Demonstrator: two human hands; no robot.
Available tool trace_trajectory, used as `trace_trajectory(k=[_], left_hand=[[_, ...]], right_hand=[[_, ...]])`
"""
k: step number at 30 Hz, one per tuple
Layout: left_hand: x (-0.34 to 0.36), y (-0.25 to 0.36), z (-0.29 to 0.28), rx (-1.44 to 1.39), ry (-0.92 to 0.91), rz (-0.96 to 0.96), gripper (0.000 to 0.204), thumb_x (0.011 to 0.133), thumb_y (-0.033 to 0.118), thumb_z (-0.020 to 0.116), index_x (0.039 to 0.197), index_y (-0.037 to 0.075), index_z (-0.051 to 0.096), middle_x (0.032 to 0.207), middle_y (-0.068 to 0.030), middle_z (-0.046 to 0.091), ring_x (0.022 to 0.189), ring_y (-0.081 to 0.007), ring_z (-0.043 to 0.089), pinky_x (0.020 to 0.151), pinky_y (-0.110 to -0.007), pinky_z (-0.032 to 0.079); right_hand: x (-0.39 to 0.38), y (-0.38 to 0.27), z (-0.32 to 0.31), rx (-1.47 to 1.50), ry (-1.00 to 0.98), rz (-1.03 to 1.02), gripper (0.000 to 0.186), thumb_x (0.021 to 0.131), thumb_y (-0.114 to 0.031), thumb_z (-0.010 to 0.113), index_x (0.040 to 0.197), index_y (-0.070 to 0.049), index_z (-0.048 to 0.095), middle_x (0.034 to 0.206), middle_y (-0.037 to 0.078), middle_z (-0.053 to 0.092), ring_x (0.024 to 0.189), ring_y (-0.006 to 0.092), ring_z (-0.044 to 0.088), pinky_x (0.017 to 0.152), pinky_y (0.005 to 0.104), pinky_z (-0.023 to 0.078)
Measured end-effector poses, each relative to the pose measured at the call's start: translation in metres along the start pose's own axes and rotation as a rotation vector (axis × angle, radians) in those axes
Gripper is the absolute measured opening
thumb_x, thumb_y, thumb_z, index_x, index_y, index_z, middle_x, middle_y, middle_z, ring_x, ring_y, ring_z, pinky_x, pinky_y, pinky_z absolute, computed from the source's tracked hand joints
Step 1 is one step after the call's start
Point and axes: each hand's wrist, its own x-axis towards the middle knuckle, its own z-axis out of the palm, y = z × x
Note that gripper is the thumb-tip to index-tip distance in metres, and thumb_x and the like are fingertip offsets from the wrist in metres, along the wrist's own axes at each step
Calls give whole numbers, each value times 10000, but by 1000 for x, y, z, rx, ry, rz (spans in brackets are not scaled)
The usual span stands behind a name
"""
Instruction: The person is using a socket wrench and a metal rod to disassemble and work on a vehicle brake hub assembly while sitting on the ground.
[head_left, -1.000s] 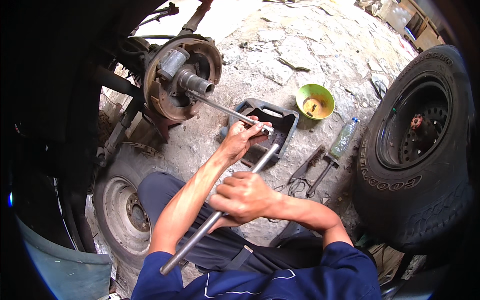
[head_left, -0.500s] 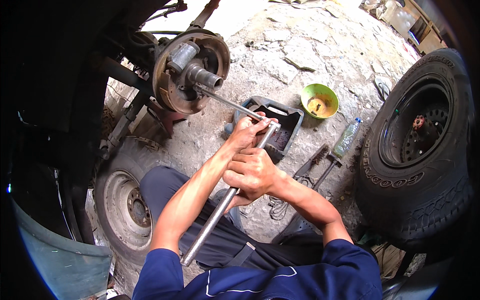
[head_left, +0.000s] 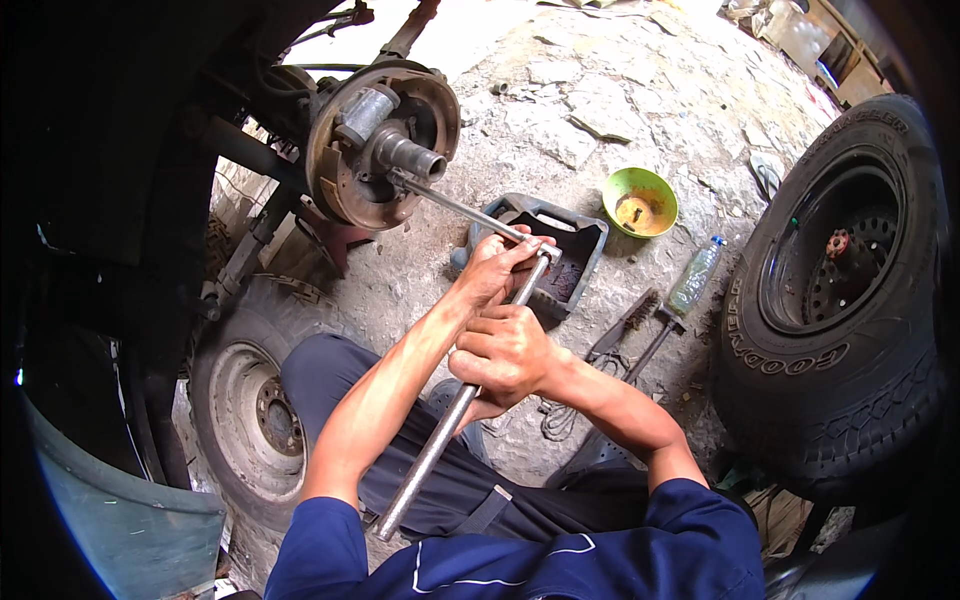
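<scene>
A brake assembly (head_left: 328, 180) with a protruding spindle (head_left: 408, 155) stands at the upper left. A thin steel extension bar (head_left: 455, 205) runs from just below the spindle toward me. My left hand (head_left: 488, 272) is closed round its near end, beside the head of a long breaker bar. The breaker bar (head_left: 428, 468) slants down to the left across my lap. My right hand (head_left: 505, 350) wraps round its upper part, just below my left hand. What the bar's far tip fits onto is too small to make out.
Below my hands' far side lies a cut-open dark plastic container (head_left: 590, 262). Beyond it are a green bowl (head_left: 640, 203), a plastic bottle (head_left: 697, 278) and a wire brush (head_left: 638, 310). A large tyre (head_left: 780, 400) stands at right; another wheel (head_left: 235, 400) lies left.
The breaker bar's lower end has swung slightly right and toward me, and my right hand has shifted a little with it. My left hand stays almost in place.
</scene>
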Motion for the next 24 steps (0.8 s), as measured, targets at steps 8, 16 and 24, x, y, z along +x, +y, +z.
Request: trace_trajectory(k=[8,16,24], left_hand=[[2,-2,-4,-10,6,-24,256,920,132,583,1108,80,417,1122,-167,608,952,-182,634,783,-365,583],[2,-2,-5,15,7,-53,299,919,146,588,1128,81,384,1188,-138,571,1002,-169,602,813,-330,574],[0,-2,-2,29,42,-88,317,902,138,616,1133,85,405,1162,-85,574,903,-142,602,767,-289,578]], right_hand=[[2,7,-6,-6,78,21,533,647,-560,716,664,-89,467,579,34,436,503,211,521,463,350,399],[-2,11,5,-135,154,84,521,631,-547,680,685,-65,491,590,49,462,536,228,541,523,356,430],[-15,26,12,-249,278,37,459,598,-488,689,632,-79,482,578,50,463,525,215,525,529,345,422]])
